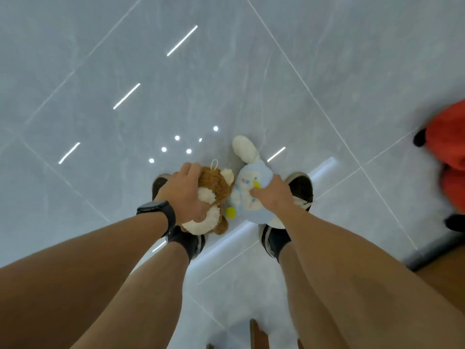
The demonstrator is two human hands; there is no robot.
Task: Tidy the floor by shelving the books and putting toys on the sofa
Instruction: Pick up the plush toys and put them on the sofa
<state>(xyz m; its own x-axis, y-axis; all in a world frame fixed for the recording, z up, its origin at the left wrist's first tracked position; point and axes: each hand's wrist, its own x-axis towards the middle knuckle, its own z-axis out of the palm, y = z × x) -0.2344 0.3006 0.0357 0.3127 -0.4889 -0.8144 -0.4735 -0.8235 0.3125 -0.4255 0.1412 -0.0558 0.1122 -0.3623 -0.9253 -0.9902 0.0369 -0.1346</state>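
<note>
1. Glossy grey tiled floor (226, 71); blurred orange plush toy (450, 157) at right edge.
2. Left hand (185, 195) gripping brown-and-cream plush bear (214, 187); right hand (270, 196) gripping pale blue plush rabbit (251, 177), side by side above the feet.

Grey tiled floor (251, 71): glossy, with thin pale grout lines running diagonally and reflections of strip and spot lights. Black smartwatch (157, 210): worn on the left wrist. Two dark shoes with dark socks, left (187, 244) and right (300, 187), stand on the floor.
</note>
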